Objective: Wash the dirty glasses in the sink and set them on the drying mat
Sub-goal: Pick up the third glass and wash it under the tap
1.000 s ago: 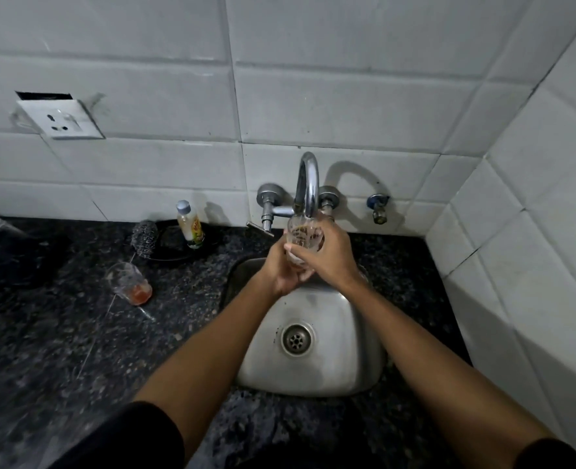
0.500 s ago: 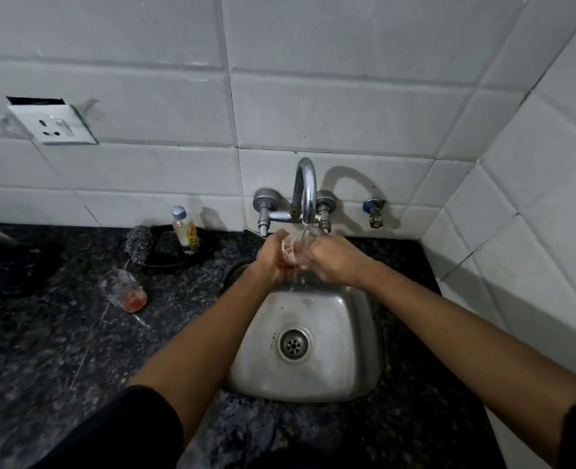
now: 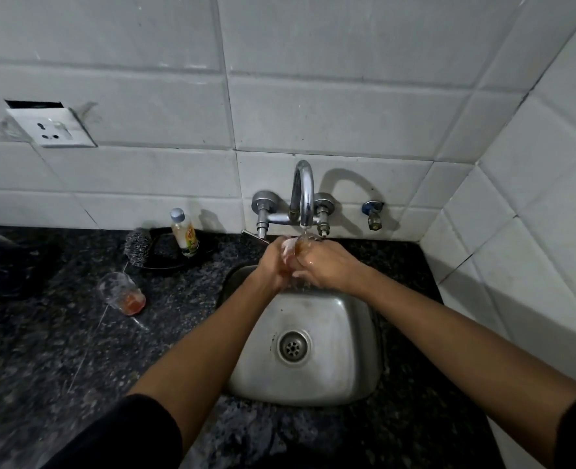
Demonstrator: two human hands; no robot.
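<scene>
Glass (image 3: 300, 246) tipped lower, apparently; tap (image 3: 304, 194) overhead.

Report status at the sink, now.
Left hand and right hand both grip glass under running tap. Second dirty glass waits on counter. Nothing in the way.

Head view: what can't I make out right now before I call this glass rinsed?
- Glass under the tap: mostly covered by the left hand and right hand; running water blurs it, so leftover residue cannot be judged.
- Drying mat: cannot be identified; the counter's far left is dark and cut by the frame edge.
- Second glass: reddish residue shows; upright or tilted is unclear.
- Bottle label: too small to read.
</scene>
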